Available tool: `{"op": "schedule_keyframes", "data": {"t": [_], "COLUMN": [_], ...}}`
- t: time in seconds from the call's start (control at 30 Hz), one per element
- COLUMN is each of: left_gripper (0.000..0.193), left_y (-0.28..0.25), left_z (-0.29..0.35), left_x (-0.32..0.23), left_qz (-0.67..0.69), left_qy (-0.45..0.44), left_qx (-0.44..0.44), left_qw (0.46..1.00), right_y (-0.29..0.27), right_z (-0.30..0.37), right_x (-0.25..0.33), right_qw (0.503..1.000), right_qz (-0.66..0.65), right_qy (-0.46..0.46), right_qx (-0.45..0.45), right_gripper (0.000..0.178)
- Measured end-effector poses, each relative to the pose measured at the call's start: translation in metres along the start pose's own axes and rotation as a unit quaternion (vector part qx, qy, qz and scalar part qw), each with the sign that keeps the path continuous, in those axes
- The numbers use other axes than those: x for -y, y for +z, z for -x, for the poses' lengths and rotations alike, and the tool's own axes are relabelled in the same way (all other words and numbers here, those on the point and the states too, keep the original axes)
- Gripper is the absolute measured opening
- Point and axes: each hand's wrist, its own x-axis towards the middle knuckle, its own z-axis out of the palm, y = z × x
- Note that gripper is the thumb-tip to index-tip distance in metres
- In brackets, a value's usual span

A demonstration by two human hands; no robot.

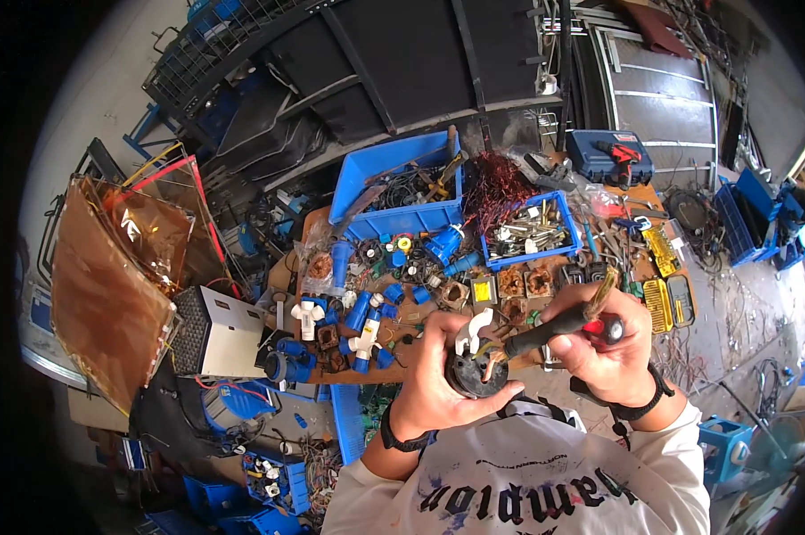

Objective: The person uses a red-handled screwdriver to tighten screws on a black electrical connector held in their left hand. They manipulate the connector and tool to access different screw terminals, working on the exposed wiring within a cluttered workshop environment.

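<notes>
In front of my chest, my left hand (434, 383) is closed around a round black plug core (470, 373). A white plastic clamp (474, 332) stands up from the core's edge. Bare copper wires (493, 361) show at its face, by the end of a thick black cable (541, 335). My right hand (612, 343) grips this cable; its other end, with yellowish strands, sticks up past my fingers. The same hand also holds a red and black handle (609, 330), like a screwdriver's; any shaft is hidden.
Blue and white plug parts (367, 334) litter the wooden table. Behind them stand a large blue bin (398, 223) of wires and tools and a blue basket (532, 254) of metal pieces. A red cordless drill (625, 159) rests on a dark blue case (590, 152). A white-sided box (233, 334) is at left.
</notes>
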Motion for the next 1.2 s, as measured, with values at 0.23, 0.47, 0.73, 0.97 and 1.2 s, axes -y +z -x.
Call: {"op": "schedule_keyframes", "data": {"t": [0.23,0.47,0.73,0.97,1.2], "left_gripper": [0.069,0.069,0.064,0.06,0.046], "left_y": [-0.004,-0.005,-0.004,-0.001,-0.004], "left_z": [0.01,0.003,0.002,0.002,0.002], "left_x": [0.001,-0.013,-0.01,-0.005,0.001], "left_qz": [0.041,-0.002,0.004,0.028,0.03], "left_qy": [-0.067,-0.066,-0.079,-0.097,-0.132], "left_qx": [0.024,0.04,0.025,0.017,0.032], "left_qw": [0.997,0.997,0.997,0.995,0.99], "right_y": [0.005,0.006,0.011,0.008,0.016], "right_z": [-0.003,-0.01,-0.015,-0.017,-0.026], "right_x": [0.003,-0.005,-0.01,-0.012,-0.006], "right_qw": [0.989,0.973,0.966,0.966,0.968], "right_qz": [-0.115,-0.168,-0.18,-0.179,-0.183], "right_qy": [0.084,0.154,0.165,0.169,0.159], "right_qx": [-0.031,-0.04,-0.078,-0.073,-0.066], "right_gripper": [0.018,0.018,0.018,0.015,0.012]}}
